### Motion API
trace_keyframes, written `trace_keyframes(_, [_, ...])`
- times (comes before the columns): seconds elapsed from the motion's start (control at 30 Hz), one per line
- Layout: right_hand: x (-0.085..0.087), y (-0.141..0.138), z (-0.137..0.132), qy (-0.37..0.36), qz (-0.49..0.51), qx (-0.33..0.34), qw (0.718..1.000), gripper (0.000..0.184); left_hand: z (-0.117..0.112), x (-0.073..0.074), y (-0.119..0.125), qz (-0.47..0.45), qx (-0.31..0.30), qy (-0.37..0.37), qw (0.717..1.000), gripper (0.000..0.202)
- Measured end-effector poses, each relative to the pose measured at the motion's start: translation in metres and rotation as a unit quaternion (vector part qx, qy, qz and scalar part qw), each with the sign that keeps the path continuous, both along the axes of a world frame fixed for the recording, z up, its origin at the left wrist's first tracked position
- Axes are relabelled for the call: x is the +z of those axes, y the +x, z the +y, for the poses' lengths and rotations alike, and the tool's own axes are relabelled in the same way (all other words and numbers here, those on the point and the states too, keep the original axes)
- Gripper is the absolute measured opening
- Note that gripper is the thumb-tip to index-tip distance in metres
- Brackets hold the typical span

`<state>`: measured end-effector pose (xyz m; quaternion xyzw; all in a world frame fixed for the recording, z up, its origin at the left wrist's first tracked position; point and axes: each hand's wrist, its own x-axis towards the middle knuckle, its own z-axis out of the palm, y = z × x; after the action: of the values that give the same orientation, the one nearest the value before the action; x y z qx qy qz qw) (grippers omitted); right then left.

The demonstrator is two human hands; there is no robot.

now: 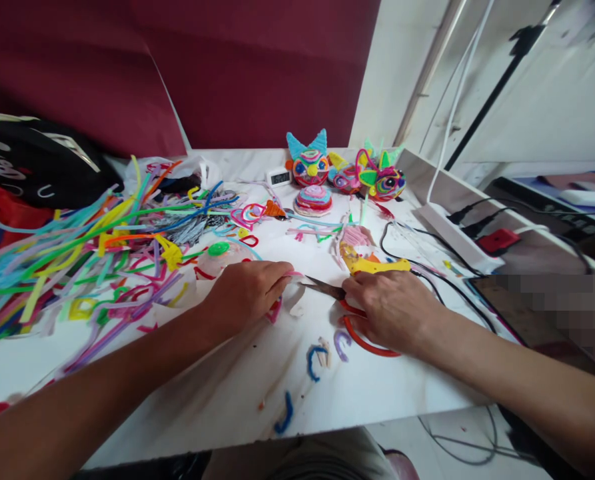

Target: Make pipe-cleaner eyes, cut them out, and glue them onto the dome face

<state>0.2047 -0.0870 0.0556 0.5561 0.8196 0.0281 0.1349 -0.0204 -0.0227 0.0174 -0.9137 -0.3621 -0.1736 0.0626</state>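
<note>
My right hand (392, 308) is closed round the red handles of a pair of scissors (327, 289), whose dark blades point left. My left hand (250, 292) is closed on a pink pipe cleaner piece (292, 275) held right at the blade tips, with more pink showing under the fingers. Both hands rest on the white table (227, 387). Short cut bits, blue (311, 363), purple (341, 343) and another blue (284, 415), lie in front of my hands.
A big heap of coloured pipe cleaners (77, 253) covers the left side. Colourful masks (310, 163) stand at the back with a small timer (279, 177). A yellow glue gun (372, 265), a power strip (452, 230) with cables and a dark tablet (522, 313) lie to the right.
</note>
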Motion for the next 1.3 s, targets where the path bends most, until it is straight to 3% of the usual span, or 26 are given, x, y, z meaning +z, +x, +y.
trace_keyframes(0.17, [0.004, -0.002, 0.009, -0.001, -0.016, 0.022, 1.0, 0.025, 0.0, -0.002, -0.001, -0.001, 0.002, 0.001, 1.0, 0.022])
trace_keyframes(0.47, [0.019, -0.009, 0.014, 0.002, -0.067, 0.073, 0.995, 0.019, -0.005, -0.01, -0.005, -0.026, -0.046, 0.05, 0.997, 0.022])
trace_keyframes(0.8, [0.016, -0.023, 0.022, 0.033, -0.083, 0.109, 0.99, 0.018, -0.006, -0.011, -0.006, -0.047, -0.074, 0.055, 0.995, 0.022])
trace_keyframes(1.03, [0.02, -0.031, 0.023, 0.01, -0.078, 0.108, 0.991, 0.02, -0.004, -0.022, -0.007, -0.056, -0.122, 0.116, 0.984, 0.021])
trace_keyframes(1.3, [0.012, -0.026, 0.017, 0.009, -0.082, 0.133, 0.988, 0.019, -0.01, -0.029, -0.004, -0.035, -0.15, 0.201, 0.967, 0.021])
